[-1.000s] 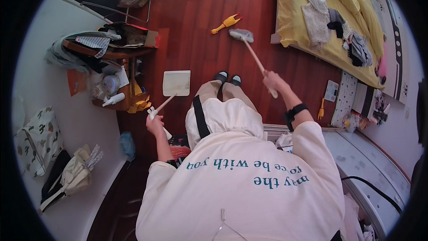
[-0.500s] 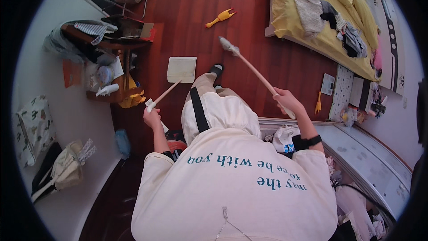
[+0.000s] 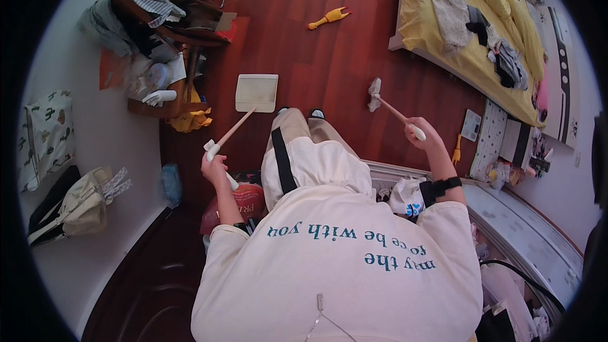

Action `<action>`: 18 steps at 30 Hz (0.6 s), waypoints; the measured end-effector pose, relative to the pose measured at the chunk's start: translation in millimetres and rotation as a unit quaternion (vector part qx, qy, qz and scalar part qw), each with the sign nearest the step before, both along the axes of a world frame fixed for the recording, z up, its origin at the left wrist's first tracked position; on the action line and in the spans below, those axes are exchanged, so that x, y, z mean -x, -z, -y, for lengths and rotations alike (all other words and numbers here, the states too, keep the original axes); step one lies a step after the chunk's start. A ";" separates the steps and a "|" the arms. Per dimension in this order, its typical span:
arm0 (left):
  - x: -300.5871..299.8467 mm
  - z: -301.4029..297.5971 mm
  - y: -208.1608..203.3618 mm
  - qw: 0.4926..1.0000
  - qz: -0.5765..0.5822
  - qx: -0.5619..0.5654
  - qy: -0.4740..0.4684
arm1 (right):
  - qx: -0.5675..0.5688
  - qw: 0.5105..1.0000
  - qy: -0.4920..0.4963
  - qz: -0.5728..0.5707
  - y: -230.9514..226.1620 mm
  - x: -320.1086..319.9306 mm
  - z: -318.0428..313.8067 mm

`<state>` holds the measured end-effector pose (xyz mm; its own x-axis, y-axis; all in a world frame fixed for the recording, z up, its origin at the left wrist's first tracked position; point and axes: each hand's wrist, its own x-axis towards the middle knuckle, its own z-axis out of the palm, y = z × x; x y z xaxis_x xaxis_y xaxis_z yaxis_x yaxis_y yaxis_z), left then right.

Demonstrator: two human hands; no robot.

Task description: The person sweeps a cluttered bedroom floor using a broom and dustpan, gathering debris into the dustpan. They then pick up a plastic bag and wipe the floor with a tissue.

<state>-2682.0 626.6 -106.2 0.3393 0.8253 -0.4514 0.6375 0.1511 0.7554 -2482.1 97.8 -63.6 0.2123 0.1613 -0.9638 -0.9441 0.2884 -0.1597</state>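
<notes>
My left hand (image 3: 216,170) is closed around the handle of a cream dustpan (image 3: 256,94), whose pan is ahead of my left foot with its open side away from me. In my right hand (image 3: 425,136) is the white grip end of a broom with a pinkish wooden handle (image 3: 394,110). The broom head (image 3: 374,95) seems wrapped in pale, see-through plastic, and is out to the right of my feet, apart from the dustpan. I cannot tell whether it touches the floor. A yellow rubber chicken (image 3: 329,18) lies farther ahead on the red-brown wooden floor.
A bed with yellow bedding (image 3: 421,25) and clothes stands at the far right. Cluttered wooden furniture (image 3: 142,107) lines the left wall. A second yellow toy (image 3: 456,151) lies beside a white scale-like slab (image 3: 471,125). A red bag (image 3: 237,208) is close to my left arm.
The broom has swung to the right, its head moving away from the middle of the floor. My feet have come side by side. The dustpan stays in about the same place before me.
</notes>
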 end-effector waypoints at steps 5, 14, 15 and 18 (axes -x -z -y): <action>24.5 -19.7 -1.7 1.000 -0.002 -0.012 -0.006 | -0.055 0.998 0.037 -0.019 18.3 -35.6 -69.2; 79.4 -78.2 -0.1 0.999 -0.022 0.003 -0.024 | -0.093 0.989 -0.111 0.030 30.4 -72.0 -250.5; 81.2 -84.6 1.7 0.999 -0.027 0.004 -0.025 | -0.112 0.987 -0.111 0.022 30.5 -72.5 -267.2; 85.0 -99.4 7.1 0.999 -0.049 -0.007 -0.010 | -0.153 0.980 -0.125 0.015 24.6 -75.5 -299.1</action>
